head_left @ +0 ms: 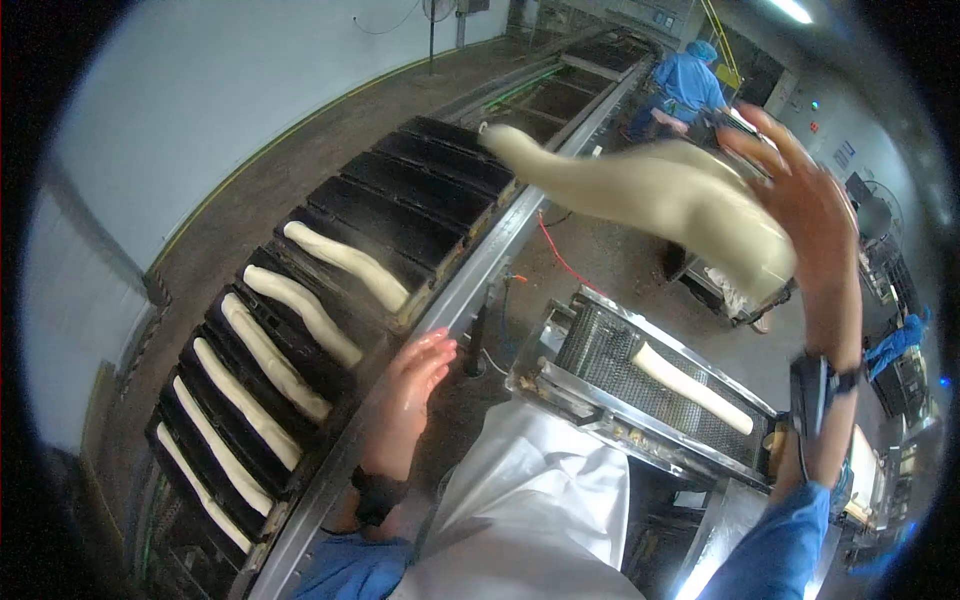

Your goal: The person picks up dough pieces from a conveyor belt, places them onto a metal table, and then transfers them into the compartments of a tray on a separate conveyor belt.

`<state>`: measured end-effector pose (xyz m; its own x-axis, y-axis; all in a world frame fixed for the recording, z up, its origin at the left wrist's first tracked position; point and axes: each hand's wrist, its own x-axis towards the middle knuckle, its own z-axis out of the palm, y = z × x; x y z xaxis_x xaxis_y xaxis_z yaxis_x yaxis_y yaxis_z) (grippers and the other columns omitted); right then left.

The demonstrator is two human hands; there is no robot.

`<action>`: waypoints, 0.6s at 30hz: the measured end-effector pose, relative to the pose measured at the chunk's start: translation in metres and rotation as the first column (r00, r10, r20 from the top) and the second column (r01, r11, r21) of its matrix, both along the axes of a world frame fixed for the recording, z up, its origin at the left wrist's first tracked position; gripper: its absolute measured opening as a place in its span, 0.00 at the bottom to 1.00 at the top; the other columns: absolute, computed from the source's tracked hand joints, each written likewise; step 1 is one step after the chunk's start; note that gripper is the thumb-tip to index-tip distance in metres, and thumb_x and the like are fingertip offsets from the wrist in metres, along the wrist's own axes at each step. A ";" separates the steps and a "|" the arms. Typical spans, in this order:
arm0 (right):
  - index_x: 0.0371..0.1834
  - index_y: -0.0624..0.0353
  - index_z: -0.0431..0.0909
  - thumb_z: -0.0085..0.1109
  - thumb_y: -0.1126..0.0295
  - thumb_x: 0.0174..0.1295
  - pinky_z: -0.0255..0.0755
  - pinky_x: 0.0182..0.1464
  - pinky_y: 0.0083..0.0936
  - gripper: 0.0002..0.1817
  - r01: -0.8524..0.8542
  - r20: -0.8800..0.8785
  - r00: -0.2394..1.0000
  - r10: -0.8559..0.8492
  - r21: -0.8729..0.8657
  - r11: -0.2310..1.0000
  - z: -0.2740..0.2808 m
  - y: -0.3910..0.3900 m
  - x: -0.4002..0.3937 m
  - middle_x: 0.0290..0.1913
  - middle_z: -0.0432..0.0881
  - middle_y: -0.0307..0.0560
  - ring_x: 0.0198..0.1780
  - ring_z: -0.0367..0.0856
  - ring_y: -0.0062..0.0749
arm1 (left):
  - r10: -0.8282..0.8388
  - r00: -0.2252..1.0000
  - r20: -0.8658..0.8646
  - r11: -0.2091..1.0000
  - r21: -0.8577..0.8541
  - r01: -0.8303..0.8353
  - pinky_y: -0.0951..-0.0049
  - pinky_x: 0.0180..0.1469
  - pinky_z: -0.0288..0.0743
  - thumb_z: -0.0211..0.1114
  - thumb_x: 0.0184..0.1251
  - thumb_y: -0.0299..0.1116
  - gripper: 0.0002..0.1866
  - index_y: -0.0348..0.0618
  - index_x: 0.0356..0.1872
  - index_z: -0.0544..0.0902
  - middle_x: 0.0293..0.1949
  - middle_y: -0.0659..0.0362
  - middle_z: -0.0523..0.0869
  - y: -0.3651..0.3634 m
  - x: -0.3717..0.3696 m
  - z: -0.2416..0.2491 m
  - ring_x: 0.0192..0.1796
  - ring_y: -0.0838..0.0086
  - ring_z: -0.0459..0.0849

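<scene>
A long pale dough piece, blurred by motion, stretches through the air over the gap between the tray line and the mesh conveyor. Its thick right end is beside my right hand, whose fingers are raised and spread; whether they touch the dough is unclear. My left hand is by the metal rail of the tray line, fingers apart and holding nothing. Left of it, several dough strips, one of them a strip, lie in separate slots of the black trays. Another dough strip rests on the mesh conveyor.
A co-worker in blue stands at the far end beside the tray line. A metal rail runs diagonally between the trays and the mesh conveyor. Machinery with a blue cloth is at the right. A white apron is below.
</scene>
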<state>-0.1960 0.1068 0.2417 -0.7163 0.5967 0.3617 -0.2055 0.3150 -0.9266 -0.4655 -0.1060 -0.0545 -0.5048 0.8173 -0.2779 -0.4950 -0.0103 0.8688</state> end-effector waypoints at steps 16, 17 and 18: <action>0.33 0.58 0.82 0.67 0.63 0.46 0.75 0.51 0.40 0.13 -0.077 0.592 0.183 -0.785 0.804 0.589 -0.414 0.074 -0.015 0.41 0.83 0.58 0.46 0.82 0.46 | 0.000 0.999 0.043 0.998 -0.055 0.002 0.77 0.55 0.67 0.62 0.65 0.33 0.20 0.39 0.58 0.76 0.49 0.60 0.83 0.002 -0.035 -0.061 0.51 0.79 0.78; 0.34 0.58 0.83 0.67 0.63 0.45 0.75 0.52 0.40 0.14 -0.064 0.485 0.198 -0.852 0.874 0.482 -0.406 0.065 -0.018 0.42 0.84 0.58 0.47 0.83 0.46 | 0.006 0.999 0.035 0.999 -0.051 -0.004 0.78 0.55 0.67 0.62 0.65 0.32 0.20 0.39 0.57 0.76 0.49 0.60 0.83 0.002 -0.034 -0.060 0.50 0.80 0.78; 0.34 0.58 0.83 0.67 0.63 0.45 0.75 0.52 0.40 0.14 -0.067 0.486 0.197 -0.851 0.873 0.483 -0.411 0.071 -0.018 0.42 0.84 0.58 0.47 0.83 0.46 | 0.006 0.999 0.038 0.999 -0.052 -0.004 0.78 0.55 0.67 0.62 0.65 0.32 0.20 0.39 0.57 0.76 0.49 0.60 0.83 0.002 -0.035 -0.059 0.50 0.80 0.78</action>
<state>-0.2138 0.1780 -0.1691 -0.5352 0.8238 0.1867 0.8445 0.5170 0.1398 -0.5005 -0.1038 -0.1137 -0.4972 0.7987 -0.3390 -0.5281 0.0314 0.8486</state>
